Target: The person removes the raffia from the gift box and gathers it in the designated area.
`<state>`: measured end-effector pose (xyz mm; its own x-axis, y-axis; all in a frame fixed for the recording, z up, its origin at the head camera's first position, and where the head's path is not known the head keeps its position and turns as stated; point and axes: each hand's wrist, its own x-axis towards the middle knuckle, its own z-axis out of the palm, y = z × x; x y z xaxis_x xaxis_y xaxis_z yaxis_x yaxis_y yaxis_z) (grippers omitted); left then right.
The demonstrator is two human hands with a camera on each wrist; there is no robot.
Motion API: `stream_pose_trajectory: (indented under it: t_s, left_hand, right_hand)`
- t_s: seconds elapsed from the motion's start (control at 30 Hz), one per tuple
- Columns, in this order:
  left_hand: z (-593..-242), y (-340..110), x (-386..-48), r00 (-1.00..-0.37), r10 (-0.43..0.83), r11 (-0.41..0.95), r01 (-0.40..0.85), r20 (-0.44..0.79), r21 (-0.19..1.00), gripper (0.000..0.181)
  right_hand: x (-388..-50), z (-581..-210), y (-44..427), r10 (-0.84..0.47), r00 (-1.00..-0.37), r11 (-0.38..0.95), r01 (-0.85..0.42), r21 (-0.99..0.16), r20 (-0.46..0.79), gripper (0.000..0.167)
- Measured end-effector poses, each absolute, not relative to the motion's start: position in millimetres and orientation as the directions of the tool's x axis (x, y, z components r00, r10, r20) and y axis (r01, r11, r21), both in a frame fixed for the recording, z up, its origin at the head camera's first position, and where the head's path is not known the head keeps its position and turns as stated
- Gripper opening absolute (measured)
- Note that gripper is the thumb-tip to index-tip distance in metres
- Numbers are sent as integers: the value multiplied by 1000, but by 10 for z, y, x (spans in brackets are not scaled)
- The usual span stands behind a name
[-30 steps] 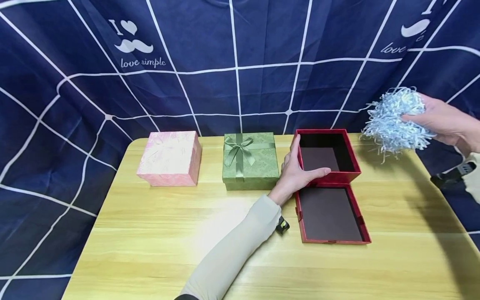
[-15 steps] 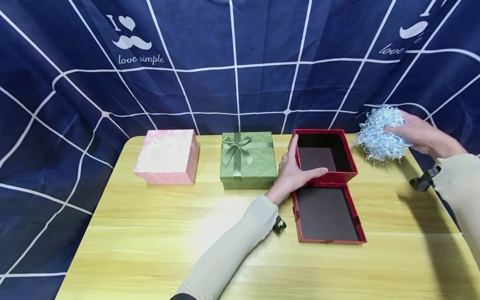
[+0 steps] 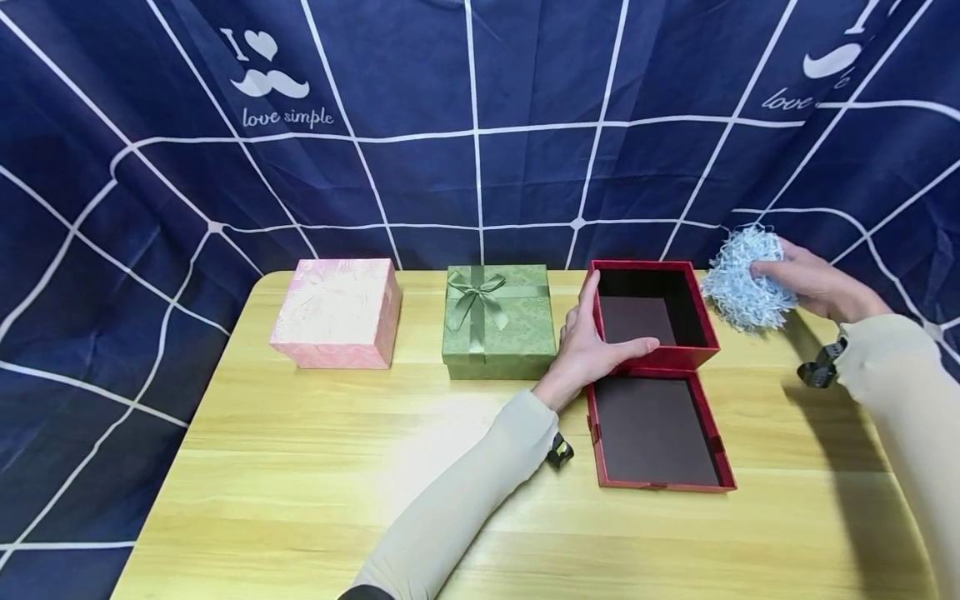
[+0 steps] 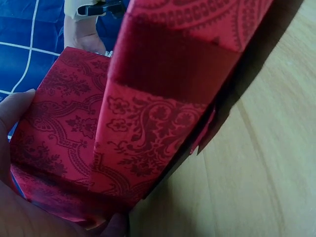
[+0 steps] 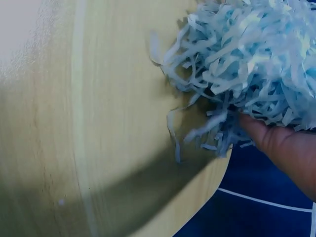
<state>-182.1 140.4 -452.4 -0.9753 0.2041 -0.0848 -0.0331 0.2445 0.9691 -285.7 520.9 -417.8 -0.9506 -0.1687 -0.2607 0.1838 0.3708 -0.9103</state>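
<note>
An open red gift box stands at the back right of the table, its dark inside showing. My left hand holds its near left corner, thumb along the front and fingers against the left side. In the left wrist view, the box's patterned red wall is by the fingers. The red lid lies inside up right in front of the box. My right hand grips a light blue clump of shredded paper, raised just right of the box. Loose strands hang from the shredded paper in the right wrist view.
A closed green gift box with a ribbon bow stands left of the red one. Farther left is a closed pink box. Behind the wooden table hangs a dark blue gridded cloth.
My right hand has moved left and down with the shredded paper, closer to the red box. My left hand stays on the box.
</note>
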Motion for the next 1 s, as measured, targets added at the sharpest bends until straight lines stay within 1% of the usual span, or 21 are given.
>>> stream_pose_trajectory:
  t_s: [0.07,0.1,0.13,0.17,0.27,0.3,0.33,0.43,0.67,0.73,0.8,0.9,1.0]
  left_hand:
    - [-4527,1401,-1818,-976,202,244,-30,-81,969,127]
    - [-4528,1402,-1819,-977,201,246,-27,-78,969,127]
    - [-4529,1402,-1821,-977,200,248,-25,-76,968,127]
    - [-4532,1404,-1826,-978,198,250,-22,-73,968,127]
    - [-4533,1408,-1838,-978,198,254,-16,-68,967,126]
    - [-4533,1409,-1840,-978,198,254,-15,-68,967,126]
    - [-4533,1410,-1841,-978,198,253,-16,-68,967,126]
    - [-4531,1411,-1838,-978,197,247,-17,-67,969,125]
    - [-4508,1419,-1827,-980,194,236,1,-46,972,124]
    - [-4499,1424,-1824,-980,196,240,15,-33,971,124]
    - [-4489,1425,-1821,-981,194,241,26,-22,970,125]
    - [-4466,1419,-1810,-983,181,243,29,-15,970,126]
    - [-4422,1406,-1788,-983,184,229,34,-8,973,127]
  right_hand:
    - [-2869,-4203,5199,-167,-949,369,193,-909,-269,40]
    - [-2869,-4212,5196,-169,-947,400,186,-898,-272,42]
    - [-2864,-4214,5194,-170,-945,435,182,-882,-279,47]
    - [-2859,-4212,5194,-169,-945,479,170,-861,-281,56]
    - [-2829,-4184,5206,-149,-941,635,146,-758,-305,91]
    - [-2819,-4173,5211,-142,-938,677,142,-722,-317,98]
    - [-2810,-4159,5217,-132,-936,705,142,-695,-326,101]
    - [-2794,-4137,5221,-116,-938,758,130,-639,-328,105]
    - [-2773,-4154,5209,-65,-970,783,95,-615,-233,104]
    - [-2769,-4170,5202,-58,-981,784,68,-617,-183,97]
    - [-2767,-4189,5184,-57,-991,784,29,-621,-119,87]
    - [-2758,-4206,5152,-48,-998,774,-6,-634,-49,80]
    - [-2709,-4186,5140,-9,-999,772,21,-635,-44,90]
